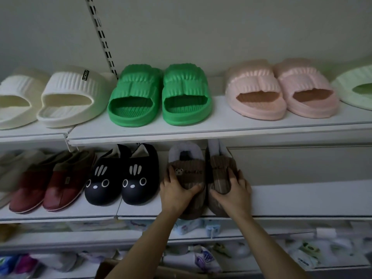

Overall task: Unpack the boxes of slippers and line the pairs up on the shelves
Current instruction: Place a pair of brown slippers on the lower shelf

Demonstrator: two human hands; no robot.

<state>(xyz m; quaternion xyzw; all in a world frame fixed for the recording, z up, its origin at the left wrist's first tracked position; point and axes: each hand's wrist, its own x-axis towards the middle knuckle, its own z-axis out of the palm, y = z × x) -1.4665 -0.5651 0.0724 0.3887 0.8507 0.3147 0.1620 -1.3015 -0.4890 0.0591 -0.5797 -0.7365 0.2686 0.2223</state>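
**Brown slippers held at the front of the lower shelf**

Both hands are on a pair of brown plaid slippers with pale fleece lining, at about 5 o'clock from the middle of the view. The left hand [177, 193] curls over the toe of the left brown slipper [186, 172], thumb across the top and fingers wrapped down its outer side. The right hand [233, 191] clasps the right brown slipper [220, 168] the same way from the other side. The two slippers lie side by side and touching, their long axes running from 6 to 12 o'clock, toes at 6 toward the camera and the fleecy heel openings at 12 toward the wall. The left one lies flat with its bear label up; the right one seems tipped onto its inner edge, though the dim light makes that uncertain. Their toes overhang the front lip of the lower shelf [302, 198].

At 9 o'clock from them stand black cat-face slippers [122, 178], then dark red slippers [46, 188]. On the upper shelf [221, 125], at 12 o'clock, green slides [159, 95] sit between cream slides [50, 97] and pink slides [279, 89], all toes forward.
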